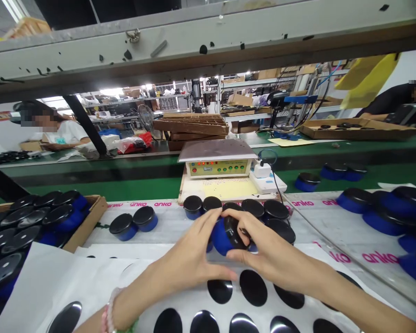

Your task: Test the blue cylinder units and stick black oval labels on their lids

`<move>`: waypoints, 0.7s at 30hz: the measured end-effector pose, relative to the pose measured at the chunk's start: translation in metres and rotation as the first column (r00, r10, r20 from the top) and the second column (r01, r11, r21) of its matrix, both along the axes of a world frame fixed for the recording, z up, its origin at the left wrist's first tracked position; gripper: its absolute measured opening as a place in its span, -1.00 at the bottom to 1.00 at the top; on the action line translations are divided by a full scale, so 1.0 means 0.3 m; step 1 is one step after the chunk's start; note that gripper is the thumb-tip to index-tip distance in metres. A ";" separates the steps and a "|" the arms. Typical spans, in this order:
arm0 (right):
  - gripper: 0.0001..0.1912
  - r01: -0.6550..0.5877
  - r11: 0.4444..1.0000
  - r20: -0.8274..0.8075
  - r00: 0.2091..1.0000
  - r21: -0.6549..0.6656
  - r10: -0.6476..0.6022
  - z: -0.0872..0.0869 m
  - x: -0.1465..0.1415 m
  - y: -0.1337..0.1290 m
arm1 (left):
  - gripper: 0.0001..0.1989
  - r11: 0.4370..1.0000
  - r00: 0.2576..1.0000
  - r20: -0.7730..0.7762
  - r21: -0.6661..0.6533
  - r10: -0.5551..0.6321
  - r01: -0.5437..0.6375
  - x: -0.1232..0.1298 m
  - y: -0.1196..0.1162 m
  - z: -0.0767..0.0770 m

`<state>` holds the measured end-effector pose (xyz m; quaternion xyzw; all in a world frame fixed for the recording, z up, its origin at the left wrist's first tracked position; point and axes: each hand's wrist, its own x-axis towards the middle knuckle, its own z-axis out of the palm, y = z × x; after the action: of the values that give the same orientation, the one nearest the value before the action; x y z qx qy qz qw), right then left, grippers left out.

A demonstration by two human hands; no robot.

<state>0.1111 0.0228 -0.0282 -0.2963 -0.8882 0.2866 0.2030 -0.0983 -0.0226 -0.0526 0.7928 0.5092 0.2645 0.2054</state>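
A round blue and black unit (223,237) is tilted up between my two hands, its blue side toward the left. My right hand (266,240) grips its black rim with thumb and fingers. On the other side my left hand (190,252) curves around it, thumb stretched out below and fingertips near the top; whether it presses on the unit is hard to tell. Beneath my hands lies a white sheet (190,296) bearing rows of black discs (253,287). Just behind my hands stand several more blue and black units (193,206).
At the left is a cardboard box (86,224) full of such units; more are grouped at the right (384,217). A control box (218,167) stands behind, with a cable (350,259) crossing the right side. A shelf beam (194,46) spans overhead. Two people sit across.
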 end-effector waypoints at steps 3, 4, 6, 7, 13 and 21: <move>-0.74 0.000 0.997 -0.029 1.000 -0.081 -0.002 0.038 0.009 -0.025 | -0.10 0.995 0.994 0.098 0.089 -0.043 0.034 0.047 -0.026 0.026; -0.76 -0.008 0.996 -0.042 0.999 -0.092 0.004 0.044 0.011 -0.030 | -0.12 0.992 0.993 0.110 0.117 -0.049 0.036 0.057 -0.032 0.030; -0.77 -0.012 0.995 -0.068 0.998 -0.099 0.005 0.044 0.010 -0.037 | -0.13 0.988 0.993 0.104 0.148 -0.056 0.040 0.068 -0.040 0.032; -0.77 -0.002 0.995 -0.081 0.997 -0.098 -0.006 0.040 0.008 -0.039 | -0.12 0.986 0.994 0.094 0.161 -0.055 0.039 0.070 -0.043 0.032; -0.82 0.069 0.986 -0.170 0.981 -0.152 -0.095 0.011 -0.040 -0.052 | -0.12 0.970 0.997 0.082 0.244 -0.006 -0.014 0.068 -0.060 0.035; -0.58 0.010 0.999 -0.010 1.000 -0.041 -0.010 0.026 -0.087 0.086 | -0.27 0.956 0.965 0.038 0.128 0.260 -0.263 -0.083 -0.105 0.007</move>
<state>0.0850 0.0486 -0.0204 -0.3033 -0.8795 0.3054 0.2029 -0.1232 -0.0540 -0.0505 0.7276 0.5888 0.3308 0.1210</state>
